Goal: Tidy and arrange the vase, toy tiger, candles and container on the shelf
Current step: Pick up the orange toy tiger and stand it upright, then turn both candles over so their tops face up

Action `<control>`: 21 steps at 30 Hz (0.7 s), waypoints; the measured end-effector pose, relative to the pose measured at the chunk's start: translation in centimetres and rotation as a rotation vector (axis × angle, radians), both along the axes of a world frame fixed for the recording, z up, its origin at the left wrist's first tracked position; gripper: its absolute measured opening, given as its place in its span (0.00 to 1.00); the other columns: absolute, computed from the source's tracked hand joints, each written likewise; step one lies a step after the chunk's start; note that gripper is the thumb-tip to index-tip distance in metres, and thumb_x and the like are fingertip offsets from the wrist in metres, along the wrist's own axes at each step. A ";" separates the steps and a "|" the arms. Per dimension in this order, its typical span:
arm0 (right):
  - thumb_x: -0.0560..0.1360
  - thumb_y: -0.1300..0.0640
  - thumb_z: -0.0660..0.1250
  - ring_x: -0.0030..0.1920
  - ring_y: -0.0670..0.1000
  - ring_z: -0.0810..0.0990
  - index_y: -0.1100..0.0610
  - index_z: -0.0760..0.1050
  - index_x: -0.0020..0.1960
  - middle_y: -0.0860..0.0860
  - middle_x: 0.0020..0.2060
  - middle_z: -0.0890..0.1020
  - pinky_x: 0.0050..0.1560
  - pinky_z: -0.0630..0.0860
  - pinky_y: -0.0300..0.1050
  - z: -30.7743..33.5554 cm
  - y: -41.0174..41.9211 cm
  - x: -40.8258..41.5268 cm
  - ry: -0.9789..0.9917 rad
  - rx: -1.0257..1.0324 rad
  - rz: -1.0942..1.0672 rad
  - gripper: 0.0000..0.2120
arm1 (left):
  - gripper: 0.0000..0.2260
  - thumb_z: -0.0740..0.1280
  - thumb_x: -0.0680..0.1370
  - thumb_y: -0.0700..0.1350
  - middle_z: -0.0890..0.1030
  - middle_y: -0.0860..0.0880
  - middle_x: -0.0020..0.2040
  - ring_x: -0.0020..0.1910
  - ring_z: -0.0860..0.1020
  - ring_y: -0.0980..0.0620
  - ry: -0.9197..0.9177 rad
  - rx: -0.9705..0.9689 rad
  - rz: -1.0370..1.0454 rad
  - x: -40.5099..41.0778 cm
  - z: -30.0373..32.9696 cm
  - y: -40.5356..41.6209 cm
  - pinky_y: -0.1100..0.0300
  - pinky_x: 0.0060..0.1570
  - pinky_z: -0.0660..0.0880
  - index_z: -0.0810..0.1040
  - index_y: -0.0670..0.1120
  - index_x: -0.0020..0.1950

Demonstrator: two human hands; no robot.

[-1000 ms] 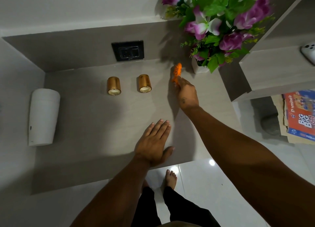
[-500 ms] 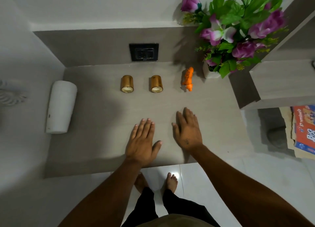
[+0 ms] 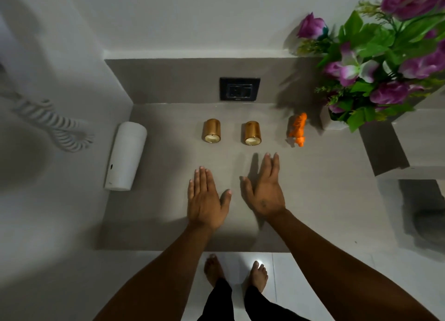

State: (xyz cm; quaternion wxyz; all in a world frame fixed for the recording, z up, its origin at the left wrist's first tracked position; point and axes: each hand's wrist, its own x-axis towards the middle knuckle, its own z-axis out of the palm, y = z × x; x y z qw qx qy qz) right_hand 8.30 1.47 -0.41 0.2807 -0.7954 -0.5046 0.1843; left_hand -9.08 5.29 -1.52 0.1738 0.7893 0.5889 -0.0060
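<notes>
Both hands are laid flat and empty on the shelf (image 3: 325, 200), fingers extended: the left hand (image 3: 206, 201) palm down near the front edge, the right hand (image 3: 264, 192) just beside it, fingers slightly raised. Open shelf surface is left between the fingertips and the row behind. In that row are seen two gold candles (image 3: 211, 130) (image 3: 252, 133), upright and apart, then the toy tiger (image 3: 298, 131) near the white vase (image 3: 333, 123) of purple flowers at the right rear corner. The white container (image 3: 125, 155) is found lying along the left edge against the side wall. A wall socket (image 3: 239, 89) is set into the back panel.
</notes>
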 end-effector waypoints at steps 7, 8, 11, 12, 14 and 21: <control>0.71 0.44 0.74 0.73 0.62 0.65 0.54 0.50 0.78 0.56 0.75 0.59 0.69 0.69 0.56 1.6 9.2 2.5 0.195 -0.023 -0.279 0.46 | 0.47 0.71 0.76 0.59 0.55 0.39 0.82 0.81 0.56 0.39 -0.401 -0.035 0.429 4.0 2.6 7.9 0.45 0.79 0.59 0.47 0.40 0.82; 0.70 0.44 0.76 0.72 0.61 0.65 0.54 0.51 0.78 0.56 0.74 0.62 0.70 0.68 0.56 1.5 10.0 2.7 0.216 -0.052 -0.331 0.47 | 0.47 0.73 0.75 0.58 0.58 0.38 0.81 0.80 0.58 0.38 -0.418 -0.017 0.456 4.5 2.7 8.8 0.44 0.78 0.60 0.50 0.40 0.81; 0.66 0.40 0.77 0.69 0.59 0.67 0.52 0.56 0.75 0.54 0.69 0.68 0.69 0.66 0.56 0.6 11.1 2.8 0.208 -0.090 -0.409 0.47 | 0.45 0.77 0.72 0.58 0.65 0.38 0.78 0.78 0.63 0.38 -0.438 0.045 0.509 5.4 2.3 10.6 0.43 0.77 0.62 0.58 0.40 0.79; 0.65 0.39 0.77 0.68 0.58 0.68 0.51 0.57 0.74 0.53 0.68 0.69 0.69 0.66 0.55 0.3 11.2 2.7 0.196 -0.078 -0.420 0.46 | 0.44 0.78 0.71 0.58 0.66 0.38 0.77 0.77 0.64 0.38 -0.438 0.063 0.521 5.7 2.1 10.9 0.43 0.76 0.63 0.60 0.40 0.78; 0.65 0.39 0.76 0.66 0.57 0.69 0.50 0.60 0.71 0.52 0.66 0.71 0.68 0.65 0.54 -0.3 11.5 2.5 0.176 -0.041 -0.439 0.42 | 0.42 0.79 0.69 0.58 0.70 0.38 0.74 0.75 0.65 0.38 -0.429 0.094 0.540 6.2 1.8 11.5 0.43 0.74 0.64 0.65 0.40 0.74; 0.71 0.50 0.71 0.61 0.59 0.72 0.50 0.64 0.67 0.53 0.62 0.71 0.65 0.70 0.59 -0.4 12.3 3.0 0.142 0.067 -0.425 0.28 | 0.31 0.78 0.72 0.53 0.76 0.40 0.68 0.71 0.70 0.39 -0.531 0.168 0.607 7.5 1.9 13.1 0.44 0.72 0.66 0.71 0.41 0.69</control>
